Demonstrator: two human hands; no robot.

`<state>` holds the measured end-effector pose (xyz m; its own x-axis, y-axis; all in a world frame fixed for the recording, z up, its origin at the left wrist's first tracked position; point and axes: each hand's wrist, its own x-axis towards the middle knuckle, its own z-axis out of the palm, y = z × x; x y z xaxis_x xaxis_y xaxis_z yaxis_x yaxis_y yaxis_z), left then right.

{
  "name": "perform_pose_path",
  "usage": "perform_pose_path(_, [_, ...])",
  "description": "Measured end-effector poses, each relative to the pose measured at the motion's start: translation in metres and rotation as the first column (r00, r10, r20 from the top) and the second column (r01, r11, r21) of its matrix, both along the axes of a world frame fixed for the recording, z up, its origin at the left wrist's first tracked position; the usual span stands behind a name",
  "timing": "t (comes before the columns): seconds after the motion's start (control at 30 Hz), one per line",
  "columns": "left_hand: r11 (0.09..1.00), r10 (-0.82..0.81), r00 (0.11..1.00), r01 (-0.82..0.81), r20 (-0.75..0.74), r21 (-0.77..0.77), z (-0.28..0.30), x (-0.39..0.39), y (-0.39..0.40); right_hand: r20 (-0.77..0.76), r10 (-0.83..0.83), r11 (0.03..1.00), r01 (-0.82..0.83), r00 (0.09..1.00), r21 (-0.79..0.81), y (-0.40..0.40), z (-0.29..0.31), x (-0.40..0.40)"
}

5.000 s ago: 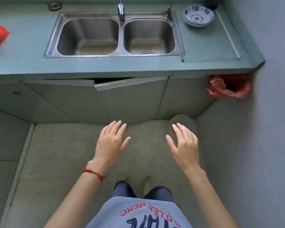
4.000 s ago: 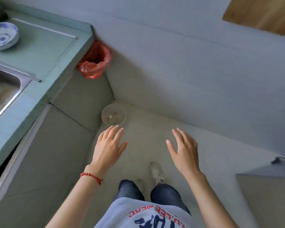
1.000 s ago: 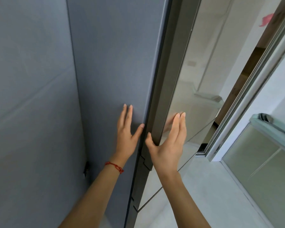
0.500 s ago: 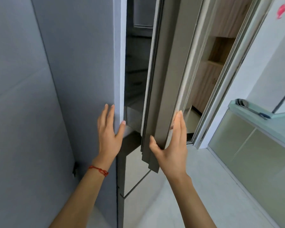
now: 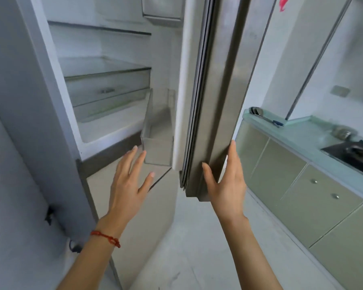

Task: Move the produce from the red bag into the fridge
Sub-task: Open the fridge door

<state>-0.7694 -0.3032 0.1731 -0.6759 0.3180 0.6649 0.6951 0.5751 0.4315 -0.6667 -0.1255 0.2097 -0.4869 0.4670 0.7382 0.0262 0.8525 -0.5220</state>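
The fridge (image 5: pixel 105 84) stands open, its door (image 5: pixel 218 101) swung out to the right of the glass shelves (image 5: pixel 105 70). The right hand (image 5: pixel 224 185) lies with straight fingers against the door's lower outer edge, thumb spread beneath it. The left hand (image 5: pixel 128 181) hovers with fingers spread, touching nothing, just below the door's clear bin (image 5: pixel 157 147); neither the red bag nor the produce is in sight.

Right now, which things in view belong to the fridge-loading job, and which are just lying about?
Belongs to the job:
fridge door, swung open, right hand on its edge
glass shelves
door bin
left hand, open, holding nothing

Just lying about:
ladle on the counter
stove
lower cabinets

Red bag and produce: not in view.
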Motion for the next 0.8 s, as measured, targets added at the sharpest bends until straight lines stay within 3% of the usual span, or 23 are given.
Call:
perform_pose_path(0.3, [0.994,-0.111,0.994,0.111,0.004,-0.005,0.006,0.053,0.063,0.111,-0.147,0.989,0.145,0.983,0.033,0.094,0.009,0.042])
perform_pose_path(0.53, [0.990,-0.142,0.989,0.143,0.044,-0.018,0.013,0.076,0.095,0.324,-0.225,0.972,0.235,0.919,0.008,0.144,0.023,0.067])
perform_pose_path(0.8, [0.966,-0.233,0.970,0.239,0.071,-0.098,0.012,0.083,0.132,0.330,-0.185,0.973,0.220,0.926,-0.072,0.155,0.004,0.104])
